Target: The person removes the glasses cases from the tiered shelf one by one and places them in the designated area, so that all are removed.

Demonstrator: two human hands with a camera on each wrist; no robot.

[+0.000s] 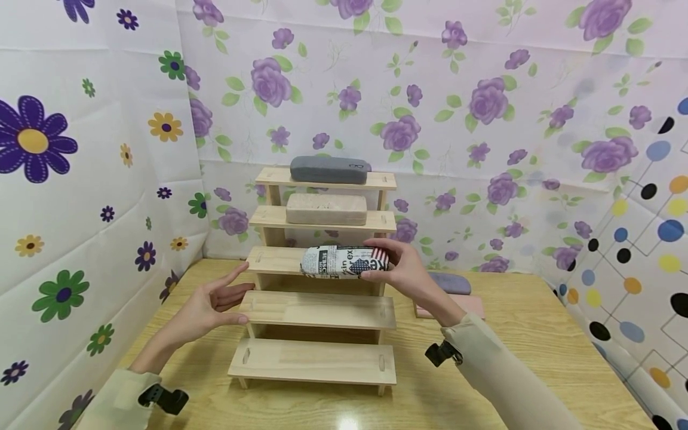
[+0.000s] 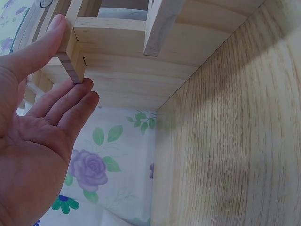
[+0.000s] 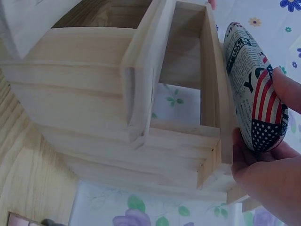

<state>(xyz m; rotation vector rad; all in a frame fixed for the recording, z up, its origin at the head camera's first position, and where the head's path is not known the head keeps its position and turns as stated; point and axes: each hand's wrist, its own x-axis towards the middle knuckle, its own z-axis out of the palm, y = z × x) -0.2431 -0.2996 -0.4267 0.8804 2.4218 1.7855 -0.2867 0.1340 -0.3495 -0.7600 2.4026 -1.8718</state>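
Note:
A glasses case (image 1: 344, 261) with newspaper print and American flag patterns lies along the third tier of a stepped wooden rack (image 1: 317, 361). My right hand (image 1: 400, 269) grips its right end between thumb and fingers, as the right wrist view also shows with the flag-printed end of the case (image 3: 256, 89). At the rack's left side, my left hand (image 1: 212, 304) has its fingers spread fairly straight, fingertips at the ends of the middle tiers. In the left wrist view, its thumb and fingertips touch a board end (image 2: 71, 59).
A grey glasses case (image 1: 329, 170) sits on the top tier, a beige case (image 1: 326, 209) on the second. Right of the rack, a blue-grey case (image 1: 451, 283) and a pink case (image 1: 466, 305) lie on the wooden table (image 1: 516, 358). Flower-patterned cloth (image 1: 344, 107) hangs behind.

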